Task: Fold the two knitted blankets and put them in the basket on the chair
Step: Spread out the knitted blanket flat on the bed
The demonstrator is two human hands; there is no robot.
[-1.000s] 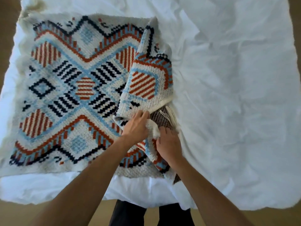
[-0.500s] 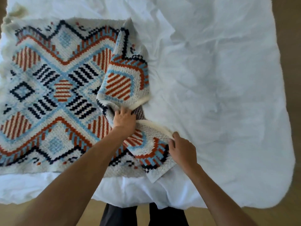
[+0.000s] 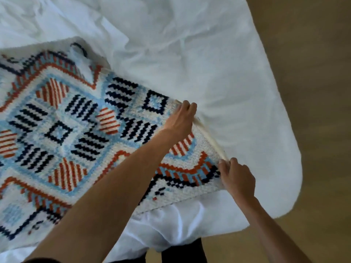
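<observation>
A knitted blanket (image 3: 79,130) with orange, navy and light-blue geometric patterns lies spread flat on a white sheet. My left hand (image 3: 180,118) grips its right edge at mid height, fingers curled over the cream border. My right hand (image 3: 235,177) pinches the same edge lower down, near the blanket's front right corner. The edge is pulled taut between the two hands. A second blanket, the basket and the chair are out of view.
The white sheet (image 3: 209,63) covers a bed or table, with its rounded right edge near the wooden floor (image 3: 313,73). My dark trousers (image 3: 182,251) show at the bottom, against the front edge.
The folded-over right part of the blanket has been opened out to the right and laid flat. Both hands moved right and apart along its edge. The view shifted left.
</observation>
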